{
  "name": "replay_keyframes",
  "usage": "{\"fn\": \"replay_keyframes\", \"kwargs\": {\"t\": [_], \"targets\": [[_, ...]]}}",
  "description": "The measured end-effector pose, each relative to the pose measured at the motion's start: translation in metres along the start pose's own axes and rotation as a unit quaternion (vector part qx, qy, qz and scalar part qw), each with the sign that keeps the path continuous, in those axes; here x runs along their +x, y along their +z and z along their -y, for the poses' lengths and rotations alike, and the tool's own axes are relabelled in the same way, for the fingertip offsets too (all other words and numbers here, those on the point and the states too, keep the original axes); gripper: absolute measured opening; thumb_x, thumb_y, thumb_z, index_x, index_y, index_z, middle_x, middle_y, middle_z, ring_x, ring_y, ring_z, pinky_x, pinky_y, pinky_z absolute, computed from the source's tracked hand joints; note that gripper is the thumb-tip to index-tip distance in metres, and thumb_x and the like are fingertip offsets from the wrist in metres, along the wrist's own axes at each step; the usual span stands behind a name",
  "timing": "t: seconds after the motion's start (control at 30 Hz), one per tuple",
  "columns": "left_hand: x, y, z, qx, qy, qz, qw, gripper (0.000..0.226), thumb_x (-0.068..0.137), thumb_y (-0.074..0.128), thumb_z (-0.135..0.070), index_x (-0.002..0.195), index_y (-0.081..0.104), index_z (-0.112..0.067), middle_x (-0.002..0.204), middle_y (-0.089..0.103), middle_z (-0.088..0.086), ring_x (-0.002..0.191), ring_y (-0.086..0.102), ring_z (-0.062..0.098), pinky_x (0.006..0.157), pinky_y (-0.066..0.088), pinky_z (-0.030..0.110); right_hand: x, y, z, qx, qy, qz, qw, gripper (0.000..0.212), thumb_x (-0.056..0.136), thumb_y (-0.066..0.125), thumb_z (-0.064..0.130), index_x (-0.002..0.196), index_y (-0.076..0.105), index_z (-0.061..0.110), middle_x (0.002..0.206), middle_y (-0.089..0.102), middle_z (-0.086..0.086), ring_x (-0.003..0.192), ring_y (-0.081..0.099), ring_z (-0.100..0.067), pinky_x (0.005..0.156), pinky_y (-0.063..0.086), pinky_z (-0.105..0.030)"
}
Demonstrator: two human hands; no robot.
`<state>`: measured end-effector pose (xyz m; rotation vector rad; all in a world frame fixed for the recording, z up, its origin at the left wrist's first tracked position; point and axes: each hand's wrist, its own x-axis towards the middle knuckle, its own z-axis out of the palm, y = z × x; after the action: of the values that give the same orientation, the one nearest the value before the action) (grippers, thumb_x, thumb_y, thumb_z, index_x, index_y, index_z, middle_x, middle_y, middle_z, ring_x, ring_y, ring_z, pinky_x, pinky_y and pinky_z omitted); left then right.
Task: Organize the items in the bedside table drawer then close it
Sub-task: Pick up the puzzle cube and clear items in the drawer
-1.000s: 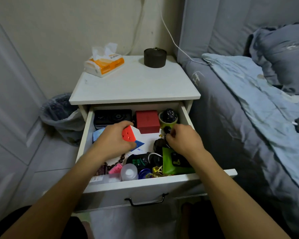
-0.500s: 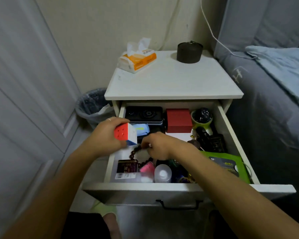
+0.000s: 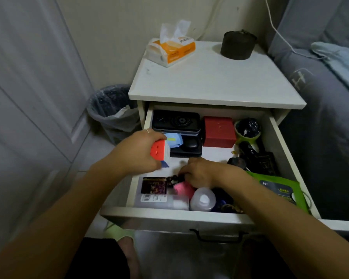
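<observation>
Since a second ago the right hand [image 3: 199, 173] has crossed from the drawer's right side to its front middle, fingers now curled on the beads [image 3: 172, 178]. Left hand [image 3: 141, 153] still grips the cube [image 3: 159, 151] above the open drawer [image 3: 169, 215]; sorting continues, closing waits.

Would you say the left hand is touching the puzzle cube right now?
Touching. The head view shows the left hand wrapped around the puzzle cube, fingers over its top and thumb beneath, lifted above the drawer floor.
</observation>
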<state>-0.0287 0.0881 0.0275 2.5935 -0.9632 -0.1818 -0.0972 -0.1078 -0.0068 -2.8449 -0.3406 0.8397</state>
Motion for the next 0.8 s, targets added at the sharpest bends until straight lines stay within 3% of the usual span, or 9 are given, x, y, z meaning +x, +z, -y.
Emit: {"fn": "replay_keyframes", "kwargs": {"t": [0.07, 0.13, 0.2, 0.3, 0.5, 0.63, 0.73, 0.8], "targets": [[0.002, 0.007, -0.003, 0.056, -0.003, 0.031, 0.998, 0.068, 0.063, 0.08, -0.058, 0.122, 0.057, -0.031, 0.11, 0.058, -0.004, 0.1, 0.059, 0.02, 0.085, 0.053, 0.039, -0.006, 0.0, -0.004, 0.0, 0.005, 0.001, 1.0, 0.04, 0.103, 0.033, 0.025, 0.14, 0.047, 0.021, 0.138, 0.044, -0.013, 0.129, 0.04, -0.03, 0.105, 0.03, -0.032], [0.004, 0.012, -0.005, 0.117, -0.001, 0.054, 0.992, 0.07, 0.067, 0.077, -0.061, 0.125, 0.056, -0.029, 0.113, 0.061, -0.001, 0.102, 0.06, 0.023, 0.087, 0.052, 0.038, -0.01, 0.0, -0.005, 0.013, 0.008, 0.001, 1.0, 0.037, 0.103, 0.032, 0.026, 0.134, 0.051, 0.018, 0.135, 0.047, -0.011, 0.123, 0.043, -0.029, 0.102, 0.032, -0.032], [0.008, 0.016, -0.007, 0.181, 0.011, 0.058, 0.982, 0.063, 0.072, 0.074, -0.056, 0.125, 0.057, -0.026, 0.112, 0.063, 0.001, 0.102, 0.06, 0.024, 0.089, 0.047, 0.033, -0.009, 0.004, -0.006, 0.045, 0.016, -0.016, 0.999, 0.031, 0.101, 0.035, 0.029, 0.118, 0.058, 0.016, 0.123, 0.051, -0.013, 0.113, 0.047, -0.03, 0.101, 0.038, -0.038], [0.012, 0.021, -0.009, 0.238, 0.012, 0.051, 0.97, 0.044, 0.076, 0.069, -0.039, 0.117, 0.058, -0.025, 0.105, 0.059, 0.0, 0.101, 0.058, 0.024, 0.095, 0.035, 0.034, -0.009, 0.008, -0.007, 0.087, 0.039, -0.049, 0.994, 0.028, 0.099, 0.041, 0.025, 0.115, 0.06, 0.013, 0.115, 0.052, -0.012, 0.108, 0.05, -0.029, 0.094, 0.041, -0.036], [0.013, 0.027, -0.011, 0.262, -0.007, 0.075, 0.962, 0.051, 0.08, 0.068, -0.031, 0.128, 0.052, -0.025, 0.121, 0.057, 0.001, 0.113, 0.054, 0.023, 0.107, 0.029, 0.039, -0.012, 0.004, -0.014, 0.123, 0.022, -0.077, 0.989, 0.023, 0.09, 0.054, 0.019, 0.111, 0.062, 0.014, 0.12, 0.059, -0.007, 0.109, 0.053, -0.024, 0.081, 0.04, -0.026], [0.014, 0.027, -0.013, 0.28, -0.017, 0.088, 0.956, 0.057, 0.08, 0.07, -0.031, 0.132, 0.048, -0.024, 0.126, 0.056, 0.0, 0.117, 0.052, 0.023, 0.108, 0.028, 0.038, -0.013, 0.003, -0.015, 0.143, 0.023, -0.14, 0.979, 0.021, 0.091, 0.053, 0.014, 0.111, 0.061, 0.014, 0.117, 0.062, -0.009, 0.104, 0.057, -0.026, 0.083, 0.048, -0.032], [0.012, 0.024, -0.017, 0.248, -0.026, 0.083, 0.965, 0.06, 0.079, 0.07, -0.031, 0.133, 0.047, -0.021, 0.125, 0.056, 0.002, 0.116, 0.052, 0.024, 0.106, 0.03, 0.036, -0.017, -0.002, -0.024, 0.213, 0.03, -0.214, 0.953, 0.017, 0.094, 0.053, 0.015, 0.108, 0.062, 0.018, 0.108, 0.064, -0.005, 0.096, 0.06, -0.023, 0.078, 0.049, -0.031], [0.01, 0.018, -0.021, 0.152, -0.031, 0.038, 0.987, 0.063, 0.082, 0.068, -0.032, 0.14, 0.045, -0.018, 0.13, 0.055, 0.006, 0.12, 0.05, 0.026, 0.103, 0.035, 0.035, -0.019, -0.009, -0.027, 0.283, 0.031, -0.269, 0.92, 0.012, 0.094, 0.056, 0.015, 0.101, 0.064, 0.019, 0.098, 0.065, 0.0, 0.087, 0.061, -0.017, 0.072, 0.047, -0.027]]}}
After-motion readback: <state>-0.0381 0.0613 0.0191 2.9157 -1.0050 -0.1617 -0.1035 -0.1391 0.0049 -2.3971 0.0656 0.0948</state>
